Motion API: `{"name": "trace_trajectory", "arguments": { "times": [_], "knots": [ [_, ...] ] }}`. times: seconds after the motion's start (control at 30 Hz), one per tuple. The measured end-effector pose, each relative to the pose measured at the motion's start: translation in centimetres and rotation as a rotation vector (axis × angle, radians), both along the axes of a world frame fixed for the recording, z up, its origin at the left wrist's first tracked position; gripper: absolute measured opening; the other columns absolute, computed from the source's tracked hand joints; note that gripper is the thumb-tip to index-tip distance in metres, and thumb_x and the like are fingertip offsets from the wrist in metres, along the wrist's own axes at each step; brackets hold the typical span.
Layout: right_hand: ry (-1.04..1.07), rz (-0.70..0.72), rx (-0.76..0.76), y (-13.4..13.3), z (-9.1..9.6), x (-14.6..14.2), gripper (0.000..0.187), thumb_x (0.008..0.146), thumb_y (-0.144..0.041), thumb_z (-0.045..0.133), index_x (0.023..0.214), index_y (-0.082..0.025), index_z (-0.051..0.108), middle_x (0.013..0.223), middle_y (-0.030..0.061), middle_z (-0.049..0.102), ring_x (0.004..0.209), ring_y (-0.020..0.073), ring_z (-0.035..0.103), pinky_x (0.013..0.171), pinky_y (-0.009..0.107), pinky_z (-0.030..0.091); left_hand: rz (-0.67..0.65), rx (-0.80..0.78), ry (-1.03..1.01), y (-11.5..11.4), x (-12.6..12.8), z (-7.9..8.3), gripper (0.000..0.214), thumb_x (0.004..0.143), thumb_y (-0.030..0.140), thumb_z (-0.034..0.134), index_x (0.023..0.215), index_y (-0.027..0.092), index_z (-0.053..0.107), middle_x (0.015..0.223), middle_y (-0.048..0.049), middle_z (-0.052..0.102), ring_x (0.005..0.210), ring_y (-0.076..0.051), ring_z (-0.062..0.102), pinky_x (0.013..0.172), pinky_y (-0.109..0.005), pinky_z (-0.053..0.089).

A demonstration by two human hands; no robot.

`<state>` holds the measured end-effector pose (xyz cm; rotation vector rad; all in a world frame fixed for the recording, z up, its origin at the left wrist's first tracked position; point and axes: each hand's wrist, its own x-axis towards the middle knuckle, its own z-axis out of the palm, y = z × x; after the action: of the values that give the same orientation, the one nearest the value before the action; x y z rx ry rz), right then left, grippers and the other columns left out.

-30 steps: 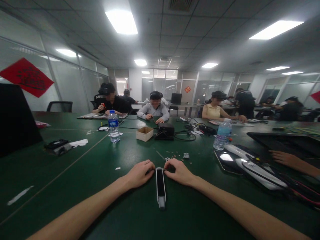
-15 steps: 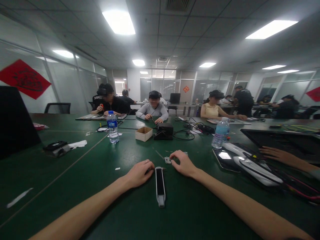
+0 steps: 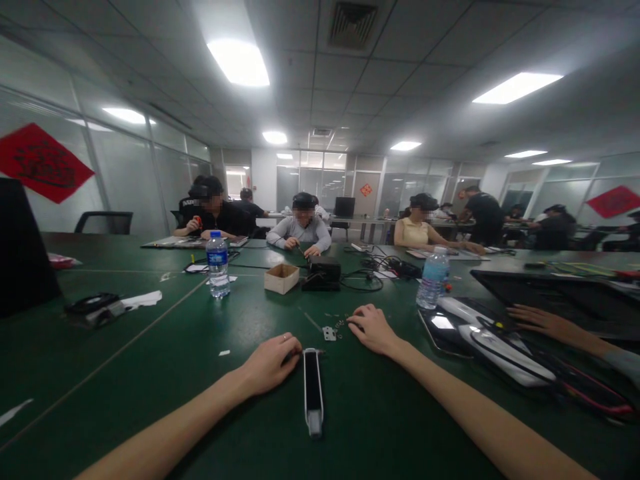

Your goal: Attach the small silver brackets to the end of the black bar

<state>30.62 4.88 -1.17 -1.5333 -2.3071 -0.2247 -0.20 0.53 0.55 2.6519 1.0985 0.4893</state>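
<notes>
A long, narrow device (image 3: pixel 313 387) with a white rim and black face lies lengthwise before me. My left hand (image 3: pixel 275 360) rests on the table at its far left corner, fingers loosely curled and thumb apart, with no object visible in the grasp. Beyond the device is a small metal plate with holes (image 3: pixel 329 333). Several tiny metal parts, perhaps screws (image 3: pixel 340 325), are scattered right of the plate. My right hand (image 3: pixel 373 328) lies just right of them, fingers bent and apart, fingertips near the tabletop. Whatever is under its fingertips is hidden.
An open cardboard box (image 3: pixel 281 280) and a black device (image 3: pixel 323 275) stand farther back. Water bottles are at left (image 3: pixel 218 267) and right (image 3: pixel 433 280). Beside my right arm are a tablet (image 3: pixel 443 327) and white devices (image 3: pixel 505 353); another person's hand (image 3: pixel 545 323) reaches in.
My right hand has come away from the metal plate toward the right, uncovering the plate and tiny parts. My left hand stays by the device. The view has tilted up slightly.
</notes>
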Motion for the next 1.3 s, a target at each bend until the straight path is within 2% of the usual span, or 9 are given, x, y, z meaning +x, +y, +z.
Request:
{"name": "trace_trajectory", "arguments": {
  "times": [0.17, 0.43, 0.63, 0.8, 1.0, 1.3],
  "knots": [
    [0.008, 0.025, -0.009, -0.5, 0.3, -0.8, 0.024, 0.091, -0.028, 0.053, 0.101, -0.020, 0.073, 0.099, 0.0095, 0.065, 0.100, 0.0244, 0.050, 0.086, 0.038, 0.037, -0.003, -0.006, -0.013, 0.1, -0.1, -0.2, 0.015, 0.093, 0.022, 0.046, 0.101, 0.020, 0.058, 0.102, -0.0043, 0.060, 0.089, -0.018, 0.058, 0.077, -0.028, 0.046],
    [0.052, -0.107, -0.179, -0.7, 1.1, -1.6, 0.013, 0.084, -0.023, 0.056, 0.083, -0.017, 0.068, 0.090, 0.0083, 0.065, 0.094, 0.0251, 0.052, 0.081, 0.037, 0.036, -0.002, 0.004, 0.002, 0.1, 0.0, -0.1, 0.015, 0.092, 0.020, 0.047, 0.101, 0.019, 0.058, 0.100, -0.0041, 0.060, 0.088, -0.018, 0.057, 0.077, -0.028, 0.046],
    [0.165, 0.099, -0.070, -2.3, 1.3, -2.9, 0.013, 0.089, -0.022, 0.051, 0.085, -0.017, 0.062, 0.091, 0.0084, 0.062, 0.089, 0.0229, 0.053, 0.079, 0.037, 0.040, 0.001, 0.034, 0.002, 0.2, -0.1, -0.6, 0.013, 0.092, 0.020, 0.048, 0.101, 0.020, 0.058, 0.099, -0.0038, 0.060, 0.087, -0.017, 0.057, 0.076, -0.027, 0.046],
    [0.426, 0.268, -0.189, -4.8, 1.8, -5.8, 0.007, 0.088, -0.019, 0.054, 0.086, -0.018, 0.061, 0.090, 0.0054, 0.062, 0.084, 0.0184, 0.056, 0.077, 0.031, 0.046, 0.004, 0.051, 0.003, 0.1, 0.0, -0.4, 0.013, 0.090, 0.015, 0.049, 0.098, 0.020, 0.057, 0.096, -0.0028, 0.060, 0.086, -0.017, 0.058, 0.076, -0.027, 0.045],
    [0.448, 0.262, -0.280, -5.8, 2.1, -6.5, 0.005, 0.086, -0.019, 0.058, 0.085, -0.018, 0.063, 0.088, 0.0038, 0.063, 0.081, 0.0169, 0.058, 0.074, 0.029, 0.046, 0.018, 0.021, -0.002, -0.3, 0.3, 0.2, 0.013, 0.090, 0.015, 0.049, 0.098, 0.019, 0.058, 0.097, -0.0035, 0.060, 0.087, -0.017, 0.058, 0.076, -0.028, 0.046],
    [0.444, 0.259, -0.346, -5.7, 2.2, -6.0, 0.009, 0.082, -0.026, 0.063, 0.084, -0.018, 0.066, 0.089, 0.0021, 0.064, 0.082, 0.0167, 0.059, 0.074, 0.028, 0.045, 0.011, 0.029, -0.005, -0.1, 0.2, -0.1, 0.013, 0.091, 0.018, 0.047, 0.099, 0.019, 0.058, 0.098, -0.0038, 0.059, 0.086, -0.017, 0.057, 0.076, -0.028, 0.046]
  ]
}}
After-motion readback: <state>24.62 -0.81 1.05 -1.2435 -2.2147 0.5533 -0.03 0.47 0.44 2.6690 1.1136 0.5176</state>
